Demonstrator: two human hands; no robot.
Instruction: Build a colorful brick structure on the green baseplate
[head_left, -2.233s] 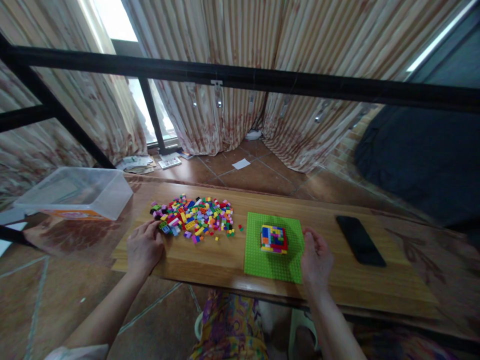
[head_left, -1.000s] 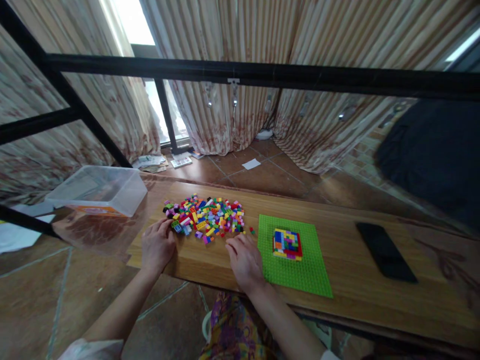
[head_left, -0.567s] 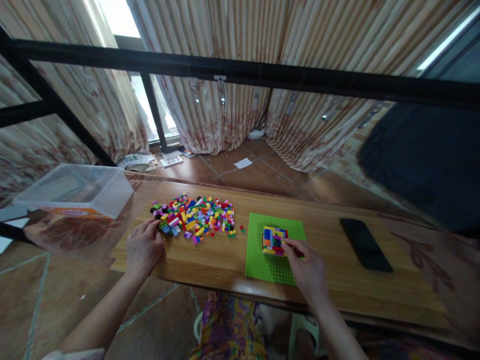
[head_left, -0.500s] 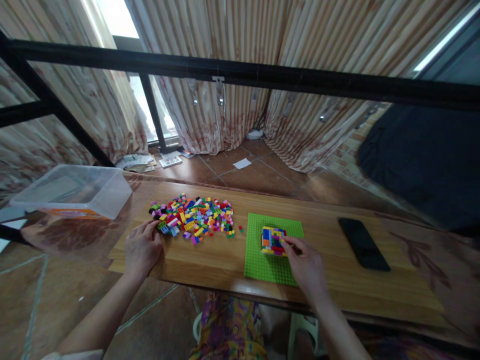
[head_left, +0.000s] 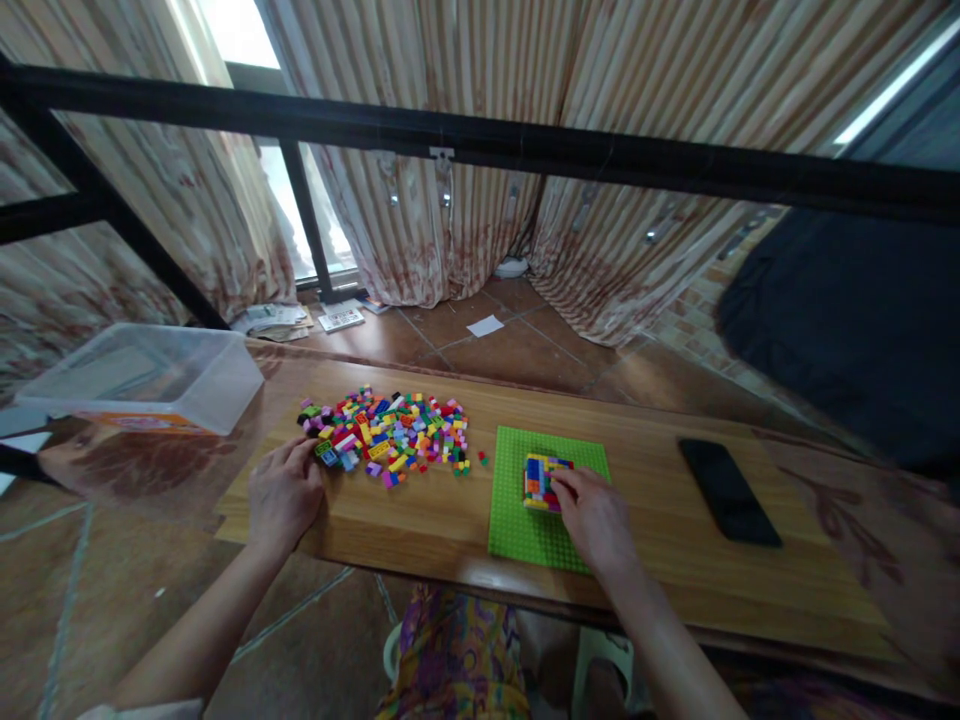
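Note:
On a green studded baseplate (head_left: pixel 511 535) stands a small block build of many-coloured toy bricks (head_left: pixel 535 486). My right hand (head_left: pixel 596 515) reaches over its right side, thumb and forefinger pinched together at the top. Whatever lies between those fingertips is hidden. My left hand (head_left: pixel 285 490) rests on the wooden table at the left, fingers loosely stretched and nothing visible in them. Its fingertips lie beside the near left edge of a spread pile of loose toy bricks (head_left: pixel 394 430).
A clear plastic box (head_left: pixel 217 385) stands left of the pile. Far right on the wooden tabletop (head_left: pixel 645 440) lies a black phone (head_left: pixel 727 490). A black metal rail (head_left: pixel 480 140) crosses beyond the table, in front of striped curtains (head_left: pixel 435 60).
My right hand has shifted a little to the left, its fingertips moving from the build's right edge further over its top. My left hand stays in place.

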